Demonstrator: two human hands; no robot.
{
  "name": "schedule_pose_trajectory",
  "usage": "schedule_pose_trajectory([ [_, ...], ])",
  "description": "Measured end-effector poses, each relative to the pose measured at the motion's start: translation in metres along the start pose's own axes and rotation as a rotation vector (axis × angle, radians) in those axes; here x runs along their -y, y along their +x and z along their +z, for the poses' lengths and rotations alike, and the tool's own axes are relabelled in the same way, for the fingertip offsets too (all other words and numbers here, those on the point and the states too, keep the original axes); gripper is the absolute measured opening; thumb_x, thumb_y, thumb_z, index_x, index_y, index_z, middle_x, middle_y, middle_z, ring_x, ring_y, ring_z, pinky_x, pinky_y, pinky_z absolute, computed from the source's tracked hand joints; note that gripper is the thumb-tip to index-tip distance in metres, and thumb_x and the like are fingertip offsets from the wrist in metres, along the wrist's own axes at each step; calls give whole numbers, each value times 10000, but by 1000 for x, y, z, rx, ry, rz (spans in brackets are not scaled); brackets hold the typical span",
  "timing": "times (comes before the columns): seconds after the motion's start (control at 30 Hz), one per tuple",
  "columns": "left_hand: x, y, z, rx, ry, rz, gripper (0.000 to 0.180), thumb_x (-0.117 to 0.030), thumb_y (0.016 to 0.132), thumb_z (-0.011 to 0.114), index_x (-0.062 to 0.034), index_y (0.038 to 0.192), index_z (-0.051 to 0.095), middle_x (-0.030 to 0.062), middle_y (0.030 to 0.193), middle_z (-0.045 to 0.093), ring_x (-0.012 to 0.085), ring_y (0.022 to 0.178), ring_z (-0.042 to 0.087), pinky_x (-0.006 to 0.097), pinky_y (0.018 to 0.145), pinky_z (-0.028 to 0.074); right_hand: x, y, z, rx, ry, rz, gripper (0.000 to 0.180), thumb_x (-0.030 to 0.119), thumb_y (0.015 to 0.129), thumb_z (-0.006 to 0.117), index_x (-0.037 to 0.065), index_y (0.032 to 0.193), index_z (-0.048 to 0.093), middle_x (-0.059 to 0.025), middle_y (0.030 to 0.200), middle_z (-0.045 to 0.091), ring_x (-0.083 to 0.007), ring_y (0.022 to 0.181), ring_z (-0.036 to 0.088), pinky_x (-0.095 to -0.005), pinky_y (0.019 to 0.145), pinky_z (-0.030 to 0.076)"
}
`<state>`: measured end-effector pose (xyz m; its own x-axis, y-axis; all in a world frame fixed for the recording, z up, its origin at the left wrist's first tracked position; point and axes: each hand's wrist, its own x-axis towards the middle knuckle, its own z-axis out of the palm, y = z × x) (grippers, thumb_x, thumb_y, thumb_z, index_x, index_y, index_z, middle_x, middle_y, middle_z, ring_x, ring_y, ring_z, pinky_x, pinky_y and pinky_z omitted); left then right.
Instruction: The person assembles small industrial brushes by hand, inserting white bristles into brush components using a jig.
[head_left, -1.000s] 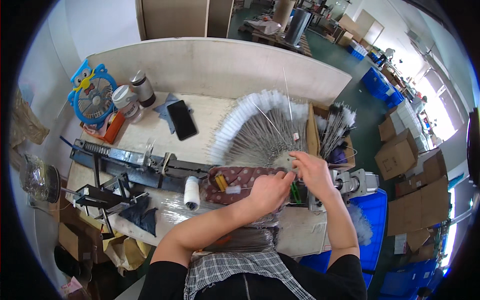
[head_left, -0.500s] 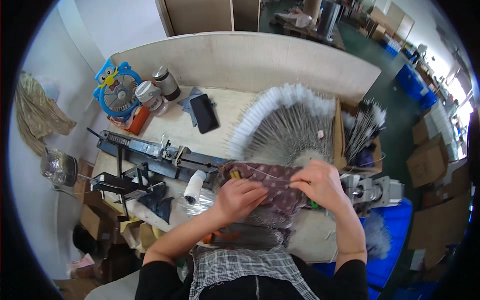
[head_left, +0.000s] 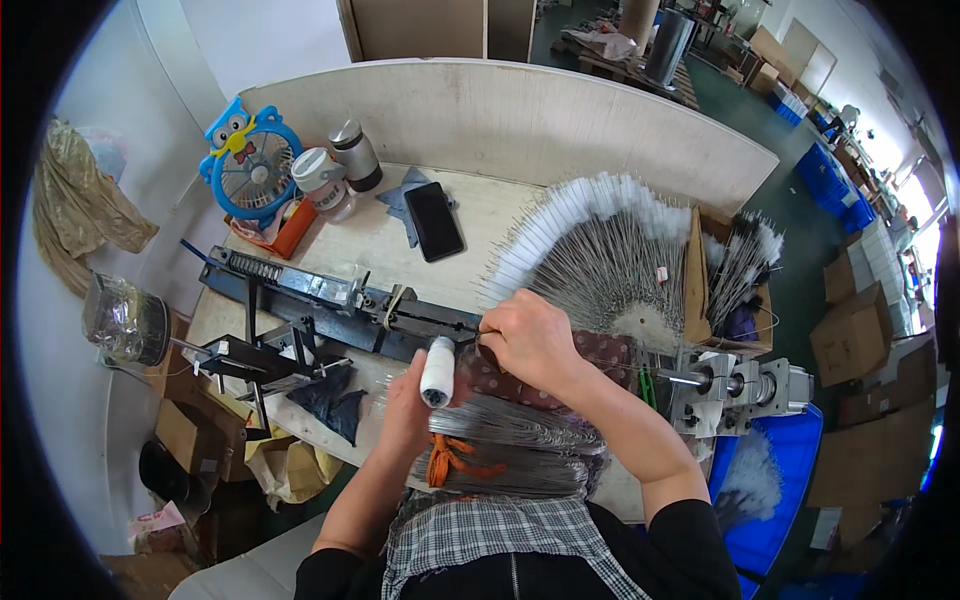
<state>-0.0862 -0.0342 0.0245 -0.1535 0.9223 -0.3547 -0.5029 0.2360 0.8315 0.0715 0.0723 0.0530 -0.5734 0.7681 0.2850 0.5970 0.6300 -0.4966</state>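
Observation:
My right hand [head_left: 530, 340] reaches across to the near end of a long black metal fixture [head_left: 330, 305]. Its fingers are closed in a pinch, and whatever is between them is too small to make out. My left hand [head_left: 402, 408] is beside a white thread spool [head_left: 438, 370] with a dark end. The spool covers most of its fingers, so its grip is unclear. Under my right hand lies a brown polka-dot cloth [head_left: 600, 350]. Nearer me is a bundle of thin metal wires [head_left: 530, 445] with an orange tie [head_left: 445, 460] on it.
White-tipped wire brushes [head_left: 590, 240] fan out at the back, beside a cardboard box [head_left: 697, 290] of more. A motorised chuck [head_left: 740, 385] stands at right above a blue bin [head_left: 780, 500]. A phone [head_left: 434, 222], bottles [head_left: 322, 185] and an owl-shaped fan [head_left: 255, 175] are at back left.
My right hand has moved left from the cloth's right side to the fixture's end. My left hand has drawn back left off the cloth to beside the spool. The whole view has shifted slightly.

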Motion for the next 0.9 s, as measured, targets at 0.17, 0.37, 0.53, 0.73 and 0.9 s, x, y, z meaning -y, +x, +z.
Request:
schedule_pose_trajectory([
  [0.17,29,29,0,-12,1107,9,564,-556,742,663,3,674,689,94,607,647,204,613,653,311,571,485,7,2,-6,92,-53,35,114,185,722,653,75,718,683,-34,742,641,-234,777,561,-364,680,479],
  [0.37,40,41,-11,86,891,19,483,-477,767,669,5,803,692,89,680,655,187,644,639,300,593,470,1,-8,-16,-51,-36,-65,102,164,743,650,84,789,692,-40,743,635,-231,792,575,-352,682,486],
  [0.53,58,31,12,133,-25,-93,188,-188,850,606,0,858,602,91,879,635,138,811,617,289,697,477,-4,-61,-36,-84,17,-43,152,133,773,669,68,911,664,-69,820,637,-253,783,611,-343,693,495],
  [0.73,38,36,8,155,851,158,97,-80,710,630,-10,728,565,44,639,592,117,537,558,264,512,450,-29,-58,30,-183,185,27,160,229,819,633,75,859,612,-81,810,596,-290,789,614,-387,657,496],
  [0.9,31,28,-22,51,966,194,451,-391,787,720,1,923,543,103,833,603,177,727,576,326,642,482,-32,-53,32,213,78,205,213,242,738,654,93,886,619,-67,918,611,-269,865,616,-391,690,489],
])
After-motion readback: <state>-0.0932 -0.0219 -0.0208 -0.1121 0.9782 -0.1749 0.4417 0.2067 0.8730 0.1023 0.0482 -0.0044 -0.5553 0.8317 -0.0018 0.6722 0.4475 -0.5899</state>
